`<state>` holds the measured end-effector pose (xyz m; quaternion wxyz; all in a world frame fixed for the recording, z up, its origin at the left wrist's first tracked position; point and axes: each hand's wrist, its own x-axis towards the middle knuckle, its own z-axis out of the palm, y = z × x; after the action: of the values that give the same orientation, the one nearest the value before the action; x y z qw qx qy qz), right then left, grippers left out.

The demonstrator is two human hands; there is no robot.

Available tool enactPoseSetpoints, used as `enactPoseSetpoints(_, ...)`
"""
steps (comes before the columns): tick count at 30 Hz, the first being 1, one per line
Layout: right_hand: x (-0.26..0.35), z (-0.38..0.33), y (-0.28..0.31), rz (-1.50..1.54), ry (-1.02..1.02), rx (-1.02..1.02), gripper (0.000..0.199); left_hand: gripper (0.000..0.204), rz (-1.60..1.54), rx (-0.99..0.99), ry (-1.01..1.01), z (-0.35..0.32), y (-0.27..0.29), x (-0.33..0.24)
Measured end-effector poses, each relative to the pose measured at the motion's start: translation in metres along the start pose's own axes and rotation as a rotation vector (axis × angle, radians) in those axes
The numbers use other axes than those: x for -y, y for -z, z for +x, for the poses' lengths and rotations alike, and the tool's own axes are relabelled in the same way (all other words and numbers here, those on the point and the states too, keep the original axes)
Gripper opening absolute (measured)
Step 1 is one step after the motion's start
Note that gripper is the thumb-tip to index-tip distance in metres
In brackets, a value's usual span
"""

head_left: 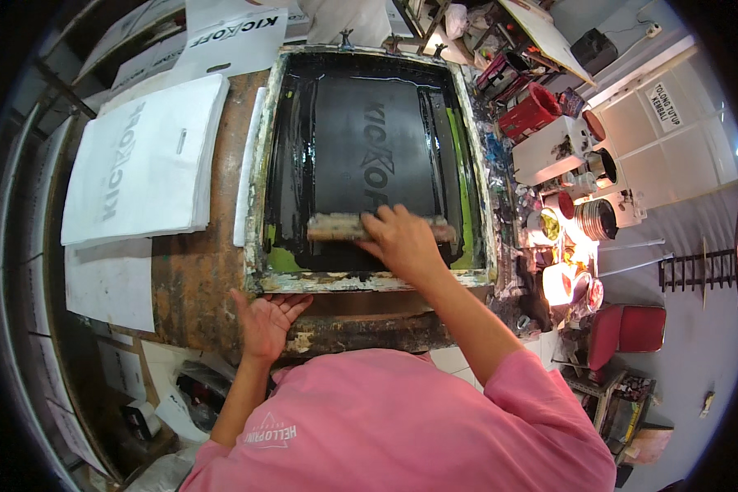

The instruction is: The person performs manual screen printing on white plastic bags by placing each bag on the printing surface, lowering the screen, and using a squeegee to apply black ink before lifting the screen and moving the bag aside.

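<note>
Right hand (pixel 403 242) closed in a grip; left hand (pixel 266 325) open, palm up, contact unclear. Tabletop (pixel 184 283) carries a black-inked screen frame (pixel 344 283), near-left corner at the left hand, and a white stack (pixel 139 164) leftward; gripped squeegee (pixel 334 228) lies inside the frame's near end.

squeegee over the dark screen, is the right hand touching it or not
Touching: the head view shows the right hand closed over the squeegee, covering part of its bar, with the bar showing on both sides.
</note>
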<state>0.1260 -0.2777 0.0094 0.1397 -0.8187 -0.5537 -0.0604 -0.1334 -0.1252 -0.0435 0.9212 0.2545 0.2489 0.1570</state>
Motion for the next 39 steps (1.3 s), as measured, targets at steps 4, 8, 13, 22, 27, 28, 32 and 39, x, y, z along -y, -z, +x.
enactPoseSetpoints(4, 0.029, -0.033, 0.018, 0.036, -0.027, 0.102, 0.034, 0.114, 0.021, 0.044, 0.004, -0.002, 0.004, 0.000)
enactPoseSetpoints(8, 0.033, -0.036, 0.025, -0.008, -0.049, 0.157, 0.034, 0.114, 0.067, 0.104, -0.028, -0.002, 0.002, 0.001)
enactPoseSetpoints(13, 0.040, -0.032, 0.046, 0.020, -0.059, 0.132, 0.035, 0.103, -0.004, 0.076, -0.068, 0.006, 0.012, 0.011)
enactPoseSetpoints(22, 0.078, -0.047, 0.066, -0.170, -0.115, -0.141, 0.039, 0.108, -0.045, 0.113, -0.127, -0.017, -0.036, -0.020)
enactPoseSetpoints(27, 0.064, 0.004, 0.127, -0.226, -0.055, -0.329, 0.043, 0.101, -0.142, 0.432, -0.245, -0.021, -0.069, -0.058)
enactPoseSetpoints(28, 0.060, 0.016, 0.140, -0.210, -0.024, -0.368, 0.041, 0.096, -0.113, 0.533, -0.305, -0.013, -0.068, -0.060)
enactPoseSetpoints(32, 0.045, 0.060, 0.183, -0.235, 0.021, -0.444, 0.034, 0.096, 1.350, -0.029, -0.643, 0.023, -0.057, -0.049)
enactPoseSetpoints(39, 0.027, 0.106, 0.226, -0.191, 0.049, -0.525, 0.038, 0.105, 2.344, -0.346, -0.591, 0.047, -0.035, -0.013)
